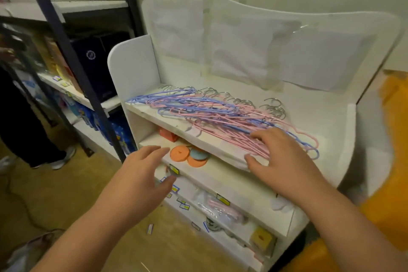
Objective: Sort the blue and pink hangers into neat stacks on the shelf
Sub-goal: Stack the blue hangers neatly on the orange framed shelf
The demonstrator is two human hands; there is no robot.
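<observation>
The blue and pink hangers (212,115) lie in one big mixed pile on the top shelf (176,125) of a white stand. The colours are all jumbled together, and the metal hooks (272,106) point toward the back. No neat stacks are made yet, so I think the sorting is only starting.

The right hand (280,157) rests on the near end of the pile. Its fingers are spread out on the pink wires, and its thumb sits at the front edge of the shelf. It is not curled round any hanger. The left hand (143,174) is loose and holds nothing. It hangs in the air in front of the lower shelf, near some round orange and blue discs (189,155).

What could go wrong? The thin wires and hooks look tangled. If one hanger is pulled fast, others may come with it and fall off the front edge. The pile's right end is already close to that edge, so a push there could tip hangers onto the floor.
</observation>
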